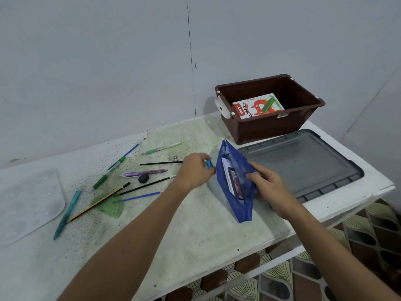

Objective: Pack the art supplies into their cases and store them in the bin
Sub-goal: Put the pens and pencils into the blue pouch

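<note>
A blue fabric pencil pouch [236,205] lies unzipped on the table's middle right, with a dark flat box and a white item inside. My right hand [269,185] grips the pouch's right edge and holds it apart. My left hand [195,170] pinches a small light-blue object [209,164] just left of the pouch's mouth. Behind them stands a brown bin [271,124] holding an oil pastels box [258,106]. Pens, pencils and brushes lie scattered to the left, among them a purple pen [144,173], a black eraser [143,178] and a green protractor [109,206].
A grey bin lid [303,164] lies flat right of the pouch, in front of the bin. A clear palette [28,205] sits at the far left. The table's edge [282,255] runs diagonally at the lower right above a patterned floor. A wall rises close behind.
</note>
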